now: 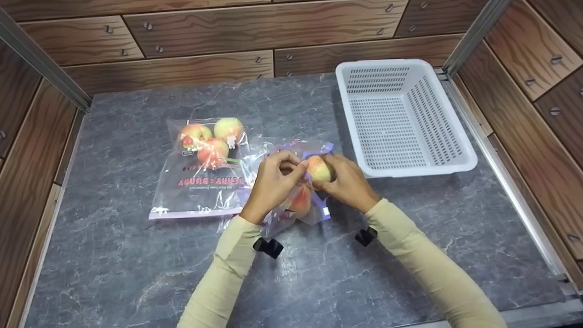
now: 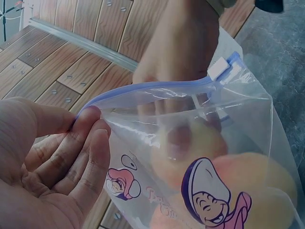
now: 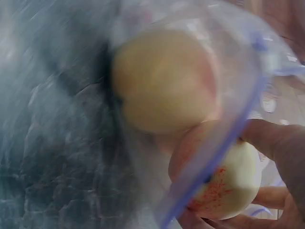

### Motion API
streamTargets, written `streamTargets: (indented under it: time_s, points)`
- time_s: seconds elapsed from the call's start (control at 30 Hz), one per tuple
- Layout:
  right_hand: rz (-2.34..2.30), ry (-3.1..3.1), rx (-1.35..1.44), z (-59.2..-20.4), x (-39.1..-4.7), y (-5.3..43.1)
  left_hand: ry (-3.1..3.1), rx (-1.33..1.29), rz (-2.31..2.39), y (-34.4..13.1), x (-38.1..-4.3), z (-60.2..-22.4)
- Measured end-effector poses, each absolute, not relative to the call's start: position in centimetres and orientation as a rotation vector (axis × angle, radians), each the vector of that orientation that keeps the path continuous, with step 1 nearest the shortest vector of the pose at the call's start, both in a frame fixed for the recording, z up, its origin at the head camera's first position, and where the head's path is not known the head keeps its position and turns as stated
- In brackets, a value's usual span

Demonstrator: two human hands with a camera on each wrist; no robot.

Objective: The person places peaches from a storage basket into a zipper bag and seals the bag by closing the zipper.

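Observation:
My left hand [image 1: 273,180] pinches the purple zip edge of a clear plastic zip bag [image 2: 248,105] between thumb and fingers, drawing its mouth apart. My right hand [image 1: 350,183] holds a yellow-and-red peach [image 3: 233,179] at that mouth. In the right wrist view the purple edge crosses over this peach, part of it behind the film. Another peach [image 3: 162,81] lies inside the bag, blurred through the plastic. The white slider [image 2: 219,68] sits near one end of the zip. Cartoon figures are printed on the bag's side in the left wrist view.
Left of my hands, a second clear zip bag [image 1: 200,196] lies flat with three peaches [image 1: 213,152] at its far end. A white perforated plastic basket [image 1: 465,159] stands at the back right with nothing in it. Wood-patterned walls [image 1: 218,27] enclose the grey marbled tabletop [image 1: 123,255].

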State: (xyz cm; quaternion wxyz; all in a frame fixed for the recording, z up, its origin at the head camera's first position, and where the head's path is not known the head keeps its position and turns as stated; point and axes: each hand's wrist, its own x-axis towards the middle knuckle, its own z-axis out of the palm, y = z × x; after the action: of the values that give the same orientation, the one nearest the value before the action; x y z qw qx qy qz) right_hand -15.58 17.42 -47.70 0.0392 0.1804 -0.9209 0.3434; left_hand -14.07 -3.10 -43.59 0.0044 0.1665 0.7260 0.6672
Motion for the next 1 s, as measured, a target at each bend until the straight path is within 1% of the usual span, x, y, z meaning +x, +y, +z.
streamTargets:
  time_s: [0.47,0.7,1.0]
  points:
    - [0.910,-2.947,0.653,-48.4,-15.7,17.3,2.259,0.523,2.101,-2.7,-14.2,-43.7]
    - [0.977,-2.941,0.666,-48.5,-15.8,17.6,2.240,0.521,2.128,-2.6,-14.2,-44.0]
    - [0.993,-2.800,0.626,-47.1,-15.1,17.9,2.234,0.483,2.134,-2.9,-14.3,-43.7]
